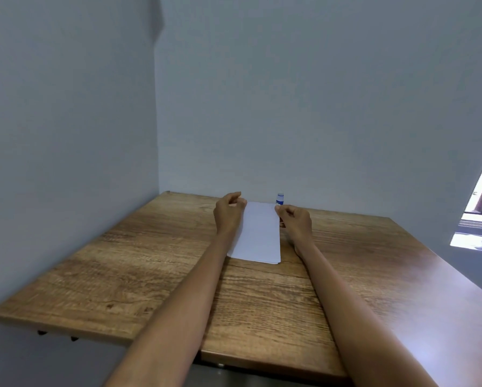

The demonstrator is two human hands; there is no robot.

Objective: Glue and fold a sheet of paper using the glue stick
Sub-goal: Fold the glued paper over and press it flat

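Left hand [228,209] and right hand [294,219], fingers curling together, are pinching the far corners of the paper [258,233] lying on the table [150,261], apparently aligning a fold; glue stick [280,198] is standing behind

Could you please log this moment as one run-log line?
white paper sheet: flat on wooden table | left hand, right hand: at far corners | blue-and-white glue stick: upright, untouched

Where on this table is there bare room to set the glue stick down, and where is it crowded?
Bare wood lies left of the left hand out to the table edge, right of the right hand, and between the forearms below the paper. The far middle is crowded: both hands at the paper's top corners, the glue stick upright behind.
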